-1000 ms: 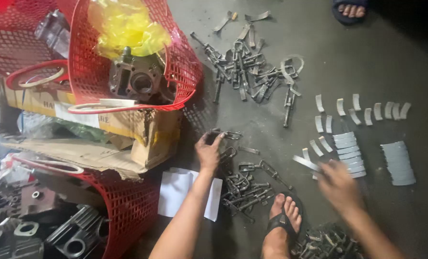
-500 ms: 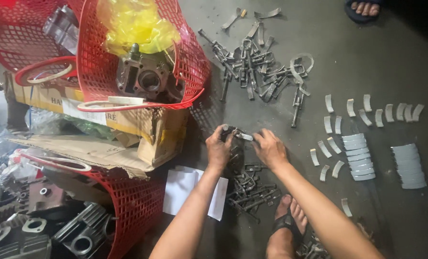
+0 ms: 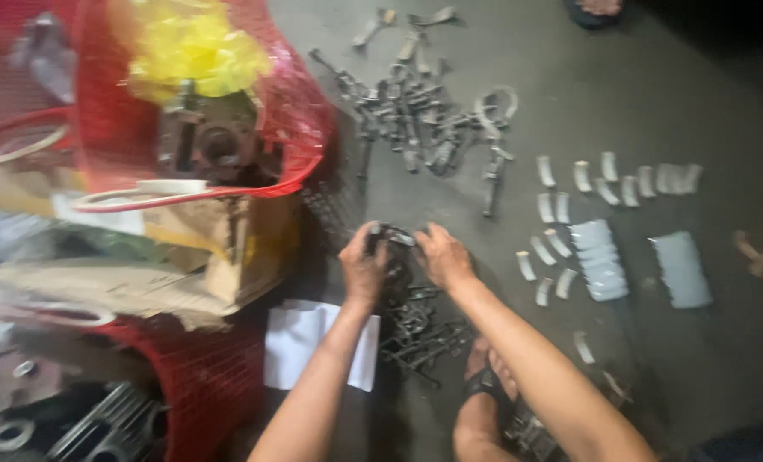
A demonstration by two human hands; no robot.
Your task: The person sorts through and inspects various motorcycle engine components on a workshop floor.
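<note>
Both hands meet over a small dark metal part (image 3: 396,236) on the grey floor. My left hand (image 3: 363,267) grips its left end and my right hand (image 3: 441,256) holds its right end. Just below them lies a dark heap of similar metal parts (image 3: 420,329), next to my sandalled foot (image 3: 484,381). The view is blurred, so the part's exact shape is unclear.
A bigger pile of metal parts (image 3: 424,128) lies further away. Curved silvery half-shells (image 3: 608,184) and two stacks of them (image 3: 600,257) sit at the right. A red mesh basket (image 3: 296,120) with an engine piece rests on a cardboard box (image 3: 227,248). White paper (image 3: 300,342) lies by my left arm.
My right hand came in from the half-shells at the right and joined my left hand on the small metal part. The camera has shifted and the picture has blurred.
</note>
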